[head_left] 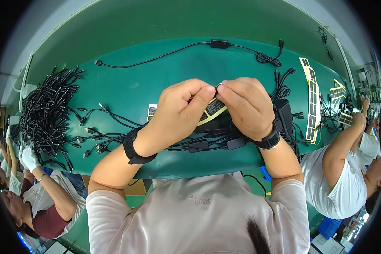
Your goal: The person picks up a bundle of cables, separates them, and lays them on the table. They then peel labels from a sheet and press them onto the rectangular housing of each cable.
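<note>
The label sheet (215, 107) is above the table (118, 82), right of the cable heap (48, 112).

Smooth, faintly glossy mat (127, 84) across the middle; shiny plastic cables (48, 112) at left; label strip (215, 108) at centre, probably paper; smooth cloth shirt (190, 226), lower centre.

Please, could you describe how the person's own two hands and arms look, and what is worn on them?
The left hand and right hand are ungloved. A broad black strap circles the left wrist; a black watch-like band is on the right. Short, pale, plain-looking sleeves leave both forearms bare.
</note>
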`<state>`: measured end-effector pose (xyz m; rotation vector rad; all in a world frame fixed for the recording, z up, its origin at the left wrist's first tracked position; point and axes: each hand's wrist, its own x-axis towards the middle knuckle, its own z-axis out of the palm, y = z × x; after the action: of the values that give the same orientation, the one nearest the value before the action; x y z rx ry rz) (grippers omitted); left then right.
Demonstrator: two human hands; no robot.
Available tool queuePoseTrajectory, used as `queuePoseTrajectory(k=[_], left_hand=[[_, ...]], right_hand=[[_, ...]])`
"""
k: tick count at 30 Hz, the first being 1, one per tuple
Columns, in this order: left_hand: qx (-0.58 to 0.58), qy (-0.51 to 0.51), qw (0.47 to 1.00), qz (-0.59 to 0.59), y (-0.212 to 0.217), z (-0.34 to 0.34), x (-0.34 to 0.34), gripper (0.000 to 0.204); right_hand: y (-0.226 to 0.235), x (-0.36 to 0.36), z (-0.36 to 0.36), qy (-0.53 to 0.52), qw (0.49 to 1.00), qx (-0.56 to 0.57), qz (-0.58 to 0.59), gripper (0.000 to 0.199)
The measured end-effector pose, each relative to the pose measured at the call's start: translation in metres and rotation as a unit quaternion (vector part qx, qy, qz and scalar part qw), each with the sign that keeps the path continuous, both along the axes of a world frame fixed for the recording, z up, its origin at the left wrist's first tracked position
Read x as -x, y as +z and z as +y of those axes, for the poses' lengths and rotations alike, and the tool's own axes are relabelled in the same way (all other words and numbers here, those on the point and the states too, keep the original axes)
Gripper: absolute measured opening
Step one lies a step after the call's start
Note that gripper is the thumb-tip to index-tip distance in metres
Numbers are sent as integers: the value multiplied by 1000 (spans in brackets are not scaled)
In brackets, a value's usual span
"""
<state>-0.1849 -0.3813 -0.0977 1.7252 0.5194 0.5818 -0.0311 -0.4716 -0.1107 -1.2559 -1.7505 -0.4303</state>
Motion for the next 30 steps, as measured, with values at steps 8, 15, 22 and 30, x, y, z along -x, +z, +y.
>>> queuePoseTrajectory(k=[8,15,22,30], left_hand=[[-242,41,968,-57,-11,-8,-2,13],[-125,62,989,-54,-11,-13,-1,16],[-117,78,989,-51,-17,-12,-3,16],[-80,63,993,-56,-12,-15,-1,17]], right_hand=[[-5,-3,-5,10,997,23,66,26],[-6,-4,-5,-5,996,-21,-89,35],[-15,-2,3,12,1000,3,-27,31],[-4,-1,-7,4,999,8,-45,23]])
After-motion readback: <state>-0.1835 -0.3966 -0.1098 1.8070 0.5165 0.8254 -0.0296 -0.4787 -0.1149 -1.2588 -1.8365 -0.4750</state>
